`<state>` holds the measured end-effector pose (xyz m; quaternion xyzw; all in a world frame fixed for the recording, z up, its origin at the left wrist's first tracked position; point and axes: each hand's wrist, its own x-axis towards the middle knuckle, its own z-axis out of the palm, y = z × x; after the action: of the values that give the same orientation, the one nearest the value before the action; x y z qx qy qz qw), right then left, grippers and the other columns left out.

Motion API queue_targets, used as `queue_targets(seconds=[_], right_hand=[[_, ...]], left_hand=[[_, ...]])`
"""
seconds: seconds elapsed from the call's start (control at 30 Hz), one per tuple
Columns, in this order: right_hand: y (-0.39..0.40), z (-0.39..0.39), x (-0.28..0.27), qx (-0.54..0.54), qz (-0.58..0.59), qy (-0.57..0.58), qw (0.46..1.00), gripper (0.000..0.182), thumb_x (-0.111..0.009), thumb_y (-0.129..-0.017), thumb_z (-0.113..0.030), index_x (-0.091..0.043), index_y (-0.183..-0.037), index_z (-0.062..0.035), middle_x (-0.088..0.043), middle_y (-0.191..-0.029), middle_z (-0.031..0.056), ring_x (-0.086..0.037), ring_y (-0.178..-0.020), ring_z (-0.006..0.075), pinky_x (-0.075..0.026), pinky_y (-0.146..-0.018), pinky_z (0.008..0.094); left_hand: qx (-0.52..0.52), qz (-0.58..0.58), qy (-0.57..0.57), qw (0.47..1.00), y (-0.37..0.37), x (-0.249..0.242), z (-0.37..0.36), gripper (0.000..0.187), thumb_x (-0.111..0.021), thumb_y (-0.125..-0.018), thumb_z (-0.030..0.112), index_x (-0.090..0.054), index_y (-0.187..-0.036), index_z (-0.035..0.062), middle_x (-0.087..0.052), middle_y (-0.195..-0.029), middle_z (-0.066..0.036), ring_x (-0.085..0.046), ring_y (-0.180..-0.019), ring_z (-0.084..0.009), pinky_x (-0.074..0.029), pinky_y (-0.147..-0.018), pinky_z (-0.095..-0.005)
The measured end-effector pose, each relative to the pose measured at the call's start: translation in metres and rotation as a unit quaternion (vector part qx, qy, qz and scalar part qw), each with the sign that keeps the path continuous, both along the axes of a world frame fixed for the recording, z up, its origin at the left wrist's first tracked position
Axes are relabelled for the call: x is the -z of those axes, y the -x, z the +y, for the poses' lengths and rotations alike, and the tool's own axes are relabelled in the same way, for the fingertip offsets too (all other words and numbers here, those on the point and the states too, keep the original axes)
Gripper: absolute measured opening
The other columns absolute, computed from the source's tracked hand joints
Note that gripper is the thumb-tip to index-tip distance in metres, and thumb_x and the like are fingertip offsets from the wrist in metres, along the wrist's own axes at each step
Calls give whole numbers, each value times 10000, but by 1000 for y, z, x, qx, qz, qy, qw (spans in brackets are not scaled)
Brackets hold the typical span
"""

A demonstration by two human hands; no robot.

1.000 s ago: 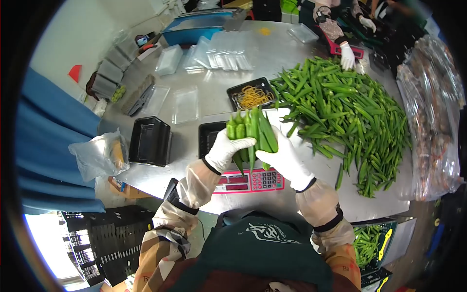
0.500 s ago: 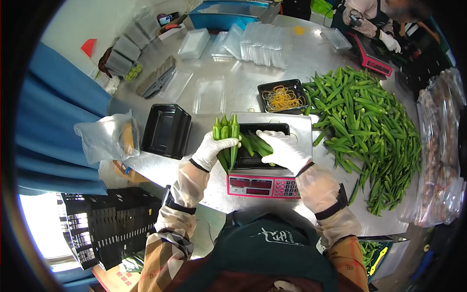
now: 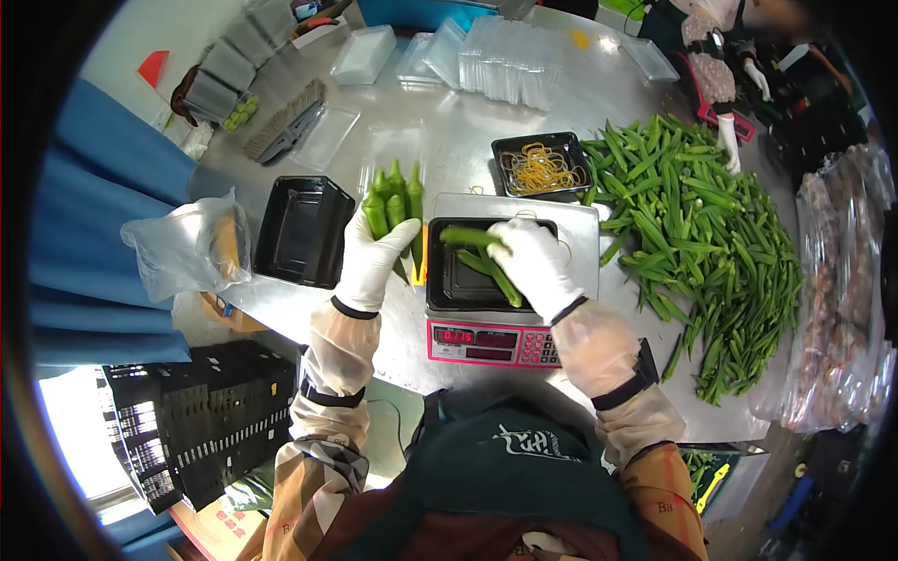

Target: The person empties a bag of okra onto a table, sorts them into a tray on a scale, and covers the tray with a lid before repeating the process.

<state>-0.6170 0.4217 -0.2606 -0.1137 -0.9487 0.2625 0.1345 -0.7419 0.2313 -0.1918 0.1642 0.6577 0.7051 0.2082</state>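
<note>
Taking the black tray on the scale as the clock's centre, with twelve o'clock away from you, your left hand is at nine, raised just beside the tray, wrist upright, fingers and thumb closed around a bunch of okra whose stem ends point towards twelve. Your right hand reaches in from four o'clock over the tray's right side, back of the glove upward, thumb and fingers pinched on the end of one okra pod that points to nine; the pod is slightly blurred. Below it, a few loose pods lie in the tray, and your right hand hides the tray's right part from view. The scale's lit display faces you at six. At one o'clock, just beyond the platform, sits a second tray holding rubber bands. The big okra pile spreads at three, near the scale, with plastic-wrapped bundles farther out. A co-worker's gloved hand touches the pile's far edge at two. Clear lids stand at twelve, well apart; a brush lies at ten. Your left hand stands between the weighed tray and the spare black trays at nine.
</note>
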Motion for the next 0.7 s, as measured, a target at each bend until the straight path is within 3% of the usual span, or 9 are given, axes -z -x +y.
queue_targets(seconds=[0.1, 0.17, 0.27, 0.4, 0.5, 0.53, 0.57, 0.63, 0.7], right_hand=[[-34, 37, -26, 100, 86, 163, 978, 275, -697, -839, -187, -689, -1078, -51, -697, -924, 132, -659, -808, 249, -513, -744, 342], [-74, 63, -32, 144, 126, 253, 948, 250, -679, -870, -81, -671, -1099, 19, -702, -1000, 88, -636, -829, 151, -493, -756, 274], [-157, 84, -22, 300, 180, 282, 893, 259, -672, -896, -70, -656, -1129, 42, -679, -966, 35, -594, -811, 91, -473, -719, 225], [-321, 93, 15, 484, 191, 279, 807, 272, -673, -901, -90, -656, -1148, 22, -656, -946, 2, -564, -782, 61, -443, -680, 203], [-481, 65, 54, 607, 197, 248, 729, 266, -658, -905, -94, -655, -1143, 26, -639, -930, -14, -547, -767, 62, -436, -665, 221], [-524, 46, 46, 673, 53, 161, 720, 301, -667, -893, -124, -646, -1145, 40, -654, -918, 8, -561, -787, 80, -452, -695, 244], [-577, 27, 54, 678, 6, 141, 721, 387, -681, -878, -176, -615, -1185, 50, -693, -1026, 66, -634, -868, 149, -492, -773, 296], [-569, -5, 15, 760, -332, -60, 555, 425, -653, -882, -109, -587, -1295, -37, -644, -1231, 152, -631, -1083, 242, -506, -891, 355], [-599, -5, 47, 755, -230, -16, 614, 479, -662, -883, -115, -544, -1340, -27, -599, -1306, 160, -594, -1170, 286, -483, -966, 393]], left_hand=[[23, 182, 18, 983, -18, 18, 27, 565, -656, -811, -121, -500, -1334, 25, -615, -1190, -60, -576, -1031, -106, -465, -937, -243], [129, 317, 163, 925, -40, 8, 40, 678, -725, -762, -54, -467, -1380, 50, -582, -1262, -130, -559, -1123, -176, -448, -986, -293], [264, 585, 361, 676, -65, 51, 52, 933, -772, -719, 249, -291, -1503, 91, -449, -1389, -230, -428, -1278, -391, -327, -1082, -488], [334, 540, 384, 670, -67, 43, 60, 993, -758, -716, 258, -212, -1525, 76, -382, -1431, -268, -371, -1320, -437, -274, -1103, -538], [321, 516, 402, 684, -66, 35, 56, 1100, -821, -634, 230, -202, -1533, 97, -360, -1452, -259, -338, -1349, -439, -240, -1113, -568], [346, 497, 396, 690, -62, 27, 57, 1097, -825, -651, 247, -194, -1539, 117, -344, -1483, -226, -312, -1372, -434, -233, -1130, -556], [365, 475, 395, 696, -55, 21, 54, 1094, -828, -667, 265, -187, -1544, 137, -328, -1514, -192, -286, -1396, -429, -227, -1147, -543], [387, 420, 268, 776, -30, 15, 41, 1030, -815, -673, 141, -244, -1530, 112, -343, -1516, -174, -273, -1412, -409, -222, -1169, -469], [310, 374, 180, 855, -10, 10, 31, 817, -732, -775, 15, -335, -1488, 59, -403, -1501, -136, -322, -1420, -286, -265, -1154, -383]])
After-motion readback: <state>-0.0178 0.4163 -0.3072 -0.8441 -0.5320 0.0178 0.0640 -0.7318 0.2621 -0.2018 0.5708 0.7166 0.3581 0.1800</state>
